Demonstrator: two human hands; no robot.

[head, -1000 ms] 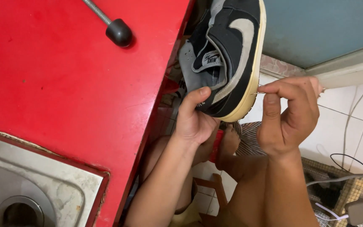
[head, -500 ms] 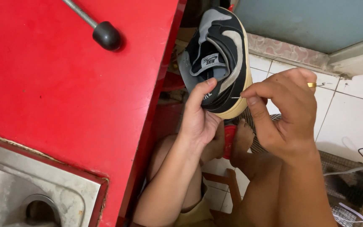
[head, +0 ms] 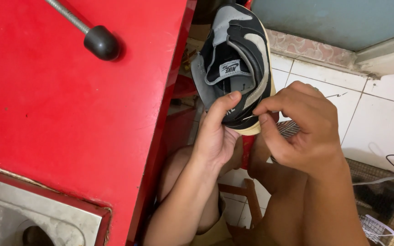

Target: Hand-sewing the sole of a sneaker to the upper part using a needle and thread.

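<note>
A black and grey sneaker (head: 235, 59) with a cream sole is held up beside the red panel, its opening turned towards me. My left hand (head: 217, 132) grips it from below, the thumb pressed on the upper near the grey tongue. My right hand (head: 302, 130) pinches the sneaker's heel end by the cream sole, fingers curled. Both forearms rise from the bottom of the view, over my bare knees.
A red machine panel (head: 69, 100) fills the left, with a metal lever ending in a black knob (head: 101, 43). A steel plate (head: 33, 218) lies at the lower left. White floor tiles (head: 379, 114), cables and a wooden stool (head: 247, 200) are below.
The sneaker has turned, its opening and tongue now facing me more squarely. My right hand has moved left and closed onto the heel end; the left thumb has slid up the upper.
</note>
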